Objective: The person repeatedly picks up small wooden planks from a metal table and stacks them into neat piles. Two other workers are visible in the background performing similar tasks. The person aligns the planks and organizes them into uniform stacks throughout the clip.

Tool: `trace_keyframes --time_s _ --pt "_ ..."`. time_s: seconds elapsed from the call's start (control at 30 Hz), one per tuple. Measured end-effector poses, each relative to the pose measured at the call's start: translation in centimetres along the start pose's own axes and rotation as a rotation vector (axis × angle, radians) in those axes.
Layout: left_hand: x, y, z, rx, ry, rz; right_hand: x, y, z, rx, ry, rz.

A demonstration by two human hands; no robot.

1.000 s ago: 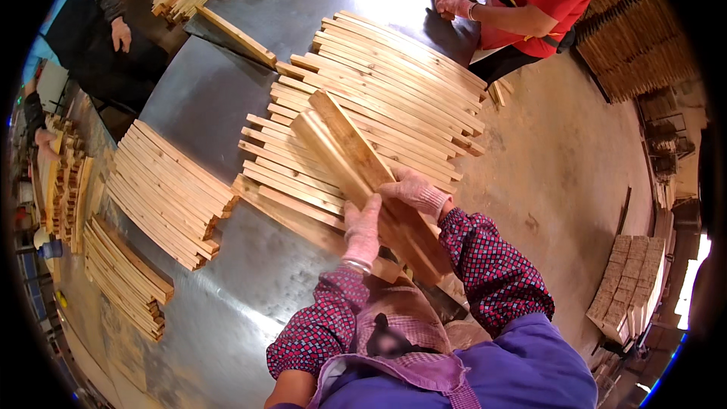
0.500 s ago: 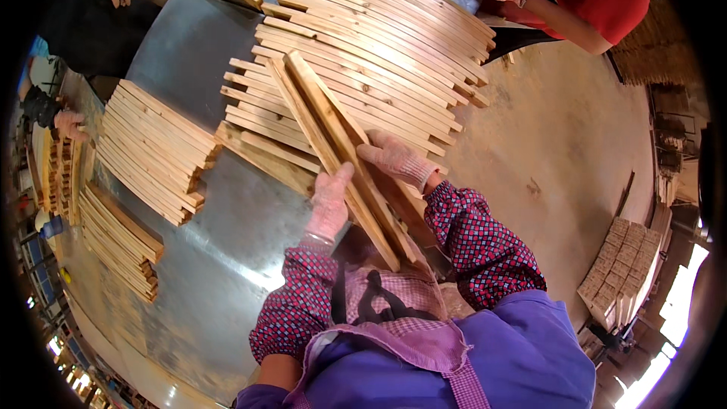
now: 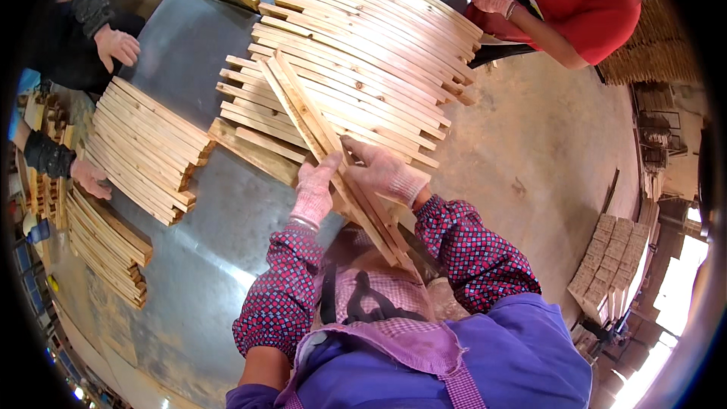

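Two long wooden strips [image 3: 303, 106] lie against each other in my hands, slanting from over the wood toward my apron. My left hand [image 3: 315, 188], in a pale pink glove, is closed on their left side. On the right side, my right hand [image 3: 383, 173], in a similar glove, grips them with its fingers wrapped over the edge. Beyond them a wide layer of wooden strips [image 3: 356, 68] lies side by side with uneven ends. A broader board [image 3: 254, 153] rests at that layer's near left edge, partly under a narrower strip.
Another batch of strips [image 3: 144, 151] lies on the metal table [image 3: 201, 83] at left, with a smaller stack [image 3: 106, 250] nearer. A co-worker's two hands [image 3: 117, 47] are beside them. At upper right, a red-clad person [image 3: 575, 7] holds wood. Bundled wood [image 3: 609, 265] stands right.
The two strips in my hands have come together, and my hands have shifted slightly left. The left co-worker's hands have moved in toward the left batch.
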State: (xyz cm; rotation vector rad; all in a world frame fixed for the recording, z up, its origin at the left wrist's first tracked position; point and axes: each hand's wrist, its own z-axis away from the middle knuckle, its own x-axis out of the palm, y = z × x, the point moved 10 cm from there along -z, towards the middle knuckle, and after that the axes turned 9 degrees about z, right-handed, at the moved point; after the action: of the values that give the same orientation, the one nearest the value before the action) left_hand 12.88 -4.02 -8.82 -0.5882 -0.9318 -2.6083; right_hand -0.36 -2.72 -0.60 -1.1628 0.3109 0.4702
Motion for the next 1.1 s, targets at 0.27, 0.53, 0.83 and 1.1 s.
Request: trace_keyframes --time_s 0.27,0.53,0.83,1.1 --pt "-0.2 1.4 1.6 -0.079 -0.18 0.265 1.7 -3.3 1.5 0.055 -0.035 -0.189" --pt "-2.8 4.5 4.2 0.065 -0.163 0.27 4.0 -7.4 2.0 0.041 -0.029 -0.1" --pt "-9.8 9.3 8.2 0.206 -0.091 0.46 8.4 -10.4 -1.0 -0.019 -0.167 -0.716" --pt "-21.8 12.8 11.4 0.441 -0.035 0.643 16.3 -14.8 -2.2 0.274 -0.465 -1.069"
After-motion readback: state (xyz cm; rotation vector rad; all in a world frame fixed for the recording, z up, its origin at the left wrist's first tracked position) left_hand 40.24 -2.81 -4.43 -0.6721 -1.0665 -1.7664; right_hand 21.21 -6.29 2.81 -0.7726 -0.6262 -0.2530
